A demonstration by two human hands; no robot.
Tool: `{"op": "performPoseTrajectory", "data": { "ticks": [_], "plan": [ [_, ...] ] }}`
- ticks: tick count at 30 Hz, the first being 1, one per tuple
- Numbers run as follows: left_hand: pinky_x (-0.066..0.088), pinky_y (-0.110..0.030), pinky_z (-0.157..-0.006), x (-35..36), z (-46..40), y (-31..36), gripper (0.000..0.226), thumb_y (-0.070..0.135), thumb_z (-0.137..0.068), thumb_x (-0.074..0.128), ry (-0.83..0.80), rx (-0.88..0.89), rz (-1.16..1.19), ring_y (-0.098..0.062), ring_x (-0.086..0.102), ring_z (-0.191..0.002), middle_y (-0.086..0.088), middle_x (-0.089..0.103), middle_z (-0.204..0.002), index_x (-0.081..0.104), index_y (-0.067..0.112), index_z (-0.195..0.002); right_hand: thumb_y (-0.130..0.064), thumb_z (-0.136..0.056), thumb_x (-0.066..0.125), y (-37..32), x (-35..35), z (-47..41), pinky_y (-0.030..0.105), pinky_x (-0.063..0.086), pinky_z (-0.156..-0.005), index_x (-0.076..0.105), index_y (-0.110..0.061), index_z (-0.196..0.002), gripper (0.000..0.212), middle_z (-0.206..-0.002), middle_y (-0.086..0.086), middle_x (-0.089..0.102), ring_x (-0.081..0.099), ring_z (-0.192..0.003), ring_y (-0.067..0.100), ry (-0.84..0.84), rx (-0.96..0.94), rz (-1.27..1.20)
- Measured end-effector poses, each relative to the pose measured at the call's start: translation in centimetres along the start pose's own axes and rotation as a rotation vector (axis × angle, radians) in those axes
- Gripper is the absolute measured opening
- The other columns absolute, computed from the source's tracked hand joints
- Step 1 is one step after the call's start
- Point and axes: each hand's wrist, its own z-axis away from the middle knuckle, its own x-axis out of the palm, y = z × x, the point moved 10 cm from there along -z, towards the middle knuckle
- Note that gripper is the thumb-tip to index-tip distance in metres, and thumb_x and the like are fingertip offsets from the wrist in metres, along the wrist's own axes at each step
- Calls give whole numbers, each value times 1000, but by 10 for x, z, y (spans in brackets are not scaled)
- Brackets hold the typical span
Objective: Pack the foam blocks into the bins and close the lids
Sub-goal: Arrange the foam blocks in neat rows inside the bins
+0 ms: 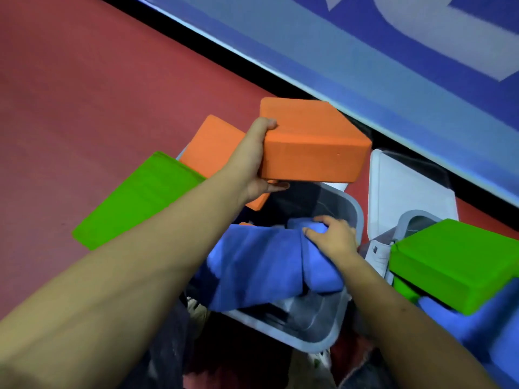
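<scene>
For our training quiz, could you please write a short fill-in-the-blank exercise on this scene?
1. The left hand holds an ___ foam block.
2. The right hand presses a ___ block into the bin.
3. The white lid stands ___.

Missing words: orange; blue; open

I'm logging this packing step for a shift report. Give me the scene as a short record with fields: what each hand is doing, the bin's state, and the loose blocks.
left hand: holds an orange foam block above the bin
right hand: grips a blue foam block inside the bin
bin: clear, lid open, blue blocks inside
white lid: lying open beside the bin
second orange block: behind the left hand
green blocks: one at far left, one at right
floor: red
</scene>
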Motion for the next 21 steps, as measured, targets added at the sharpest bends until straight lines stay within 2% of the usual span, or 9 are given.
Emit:
{"op": "performPoseTrajectory", "data": {
  "ticks": [4,8,11,13,15,17,19,21],
  "plan": [
    [48,-51,-88,-2,-5,2,25,47,-87,51,-26,-21,6,-24,62,-81,-4,61,-82,54,23,-95,-60,-73,63,12,3,-15,46,44,-96,58,-27,-117,56,-118,4,62,55,-111,34,-7,93,-23],
    [50,-52,-88,-11,-14,0,28,46,-86,52,-18,-41,5,-26,62,-86,-5,61,-88,54,24,-103,-58,-73,66,9,9,-37,45,49,-89,59,-17,-115,58,-111,11,64,59,-104,36,20,62,-29],
    [49,-54,-89,-16,-21,2,28,45,-86,52,-3,-43,33,-26,63,-88,-6,61,-90,54,24,-105,-33,-80,70,8,15,-52,42,46,-92,57,-2,-119,51,-116,24,57,56,-106,40,91,48,-123],
    [50,-53,-87,-17,-25,4,28,44,-86,52,0,-38,53,-26,63,-87,-6,62,-89,54,24,-106,-21,-82,69,6,25,-54,38,40,-95,54,1,-123,50,-121,28,51,51,-111,41,86,40,-144],
    [49,-54,-88,-16,-28,4,29,45,-86,53,-4,-43,63,-27,64,-88,-6,62,-91,54,24,-106,-21,-83,69,3,42,-50,34,34,-100,45,-2,-136,61,-131,28,44,46,-119,39,25,23,-126],
    [49,-54,-89,-14,-30,4,30,45,-85,53,-11,-46,66,-28,64,-89,-7,63,-93,55,23,-106,-30,-86,66,4,57,-44,37,33,-103,30,-11,-147,74,-140,26,34,43,-124,41,-27,20,-103],
    [48,-55,-90,-12,-30,3,31,45,-86,53,-20,-51,69,-28,64,-92,-8,63,-96,55,23,-108,-40,-86,63,14,68,-37,42,32,-107,15,-22,-151,83,-148,25,20,37,-128,43,-79,84,-96],
    [48,-56,-89,-9,-29,1,33,45,-86,53,-34,-58,72,-29,64,-94,-8,63,-98,55,22,-110,-44,-85,63,26,67,-31,44,27,-111,11,-27,-151,86,-153,24,6,28,-135,45,-76,156,-62]
  ]
}}
